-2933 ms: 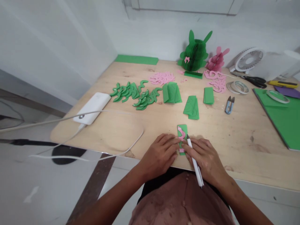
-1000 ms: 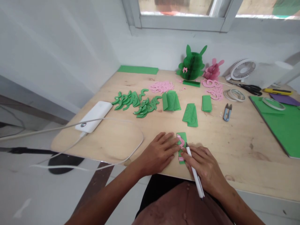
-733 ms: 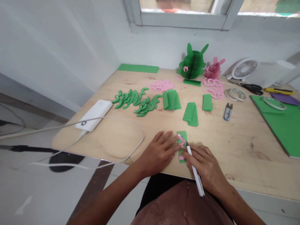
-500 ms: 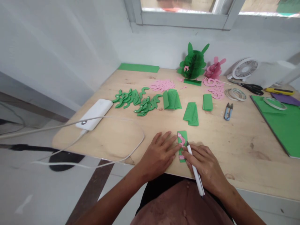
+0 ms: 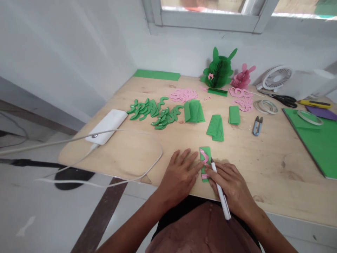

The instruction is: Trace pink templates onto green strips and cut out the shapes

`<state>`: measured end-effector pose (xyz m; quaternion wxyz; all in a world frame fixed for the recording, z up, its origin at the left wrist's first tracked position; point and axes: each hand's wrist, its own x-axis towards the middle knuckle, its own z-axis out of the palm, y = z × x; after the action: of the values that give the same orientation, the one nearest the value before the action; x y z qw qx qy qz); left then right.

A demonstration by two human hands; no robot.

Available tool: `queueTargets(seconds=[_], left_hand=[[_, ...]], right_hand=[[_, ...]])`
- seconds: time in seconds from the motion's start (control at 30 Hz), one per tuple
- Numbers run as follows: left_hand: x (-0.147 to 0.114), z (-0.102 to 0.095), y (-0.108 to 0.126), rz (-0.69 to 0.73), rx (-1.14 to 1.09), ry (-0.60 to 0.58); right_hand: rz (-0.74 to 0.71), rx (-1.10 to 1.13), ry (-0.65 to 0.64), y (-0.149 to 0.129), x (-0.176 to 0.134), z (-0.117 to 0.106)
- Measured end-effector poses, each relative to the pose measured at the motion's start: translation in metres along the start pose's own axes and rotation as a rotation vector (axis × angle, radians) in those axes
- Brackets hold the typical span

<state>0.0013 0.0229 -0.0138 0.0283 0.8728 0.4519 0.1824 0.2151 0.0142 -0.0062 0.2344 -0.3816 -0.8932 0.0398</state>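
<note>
Near the table's front edge lies a narrow green paper strip [image 5: 207, 151] with a curved pink paper piece [image 5: 204, 156] on top of it. My left hand [image 5: 181, 172] rests flat, fingers spread, its fingertips touching the strip's left side. My right hand [image 5: 233, 184] holds a white pen [image 5: 221, 196], dark tip pointing away from me beside the strip's right edge. Right fingertips also press on the pink piece, hiding its middle. Beyond the hands are folded green papers [image 5: 216, 127], another folded green stack [image 5: 194, 111] and a small green packet [image 5: 234, 115].
Cut green curves [image 5: 165, 117] and pink cutouts [image 5: 184, 95] lie in piles. A white power bank [image 5: 107, 126] trails a cable at left. Thread snips [image 5: 257, 125], tape rolls [image 5: 265, 106], scissors [image 5: 284, 100] and a yellow cutter [image 5: 316, 103] lie right. Green [image 5: 218, 72] and pink [image 5: 242, 76] paper figures stand behind.
The view has shifted very slightly. Both hands, the pen and the strip stay nearly as they were.
</note>
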Motion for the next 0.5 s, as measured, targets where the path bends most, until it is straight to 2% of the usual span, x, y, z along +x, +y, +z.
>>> queueTargets(seconds=[0.5], left_hand=[[-0.0012,-0.0009,0.0001,0.004,0.011,-0.007]], right_hand=[[0.001,-0.014,-0.008,-0.001,-0.0005,-0.0006]])
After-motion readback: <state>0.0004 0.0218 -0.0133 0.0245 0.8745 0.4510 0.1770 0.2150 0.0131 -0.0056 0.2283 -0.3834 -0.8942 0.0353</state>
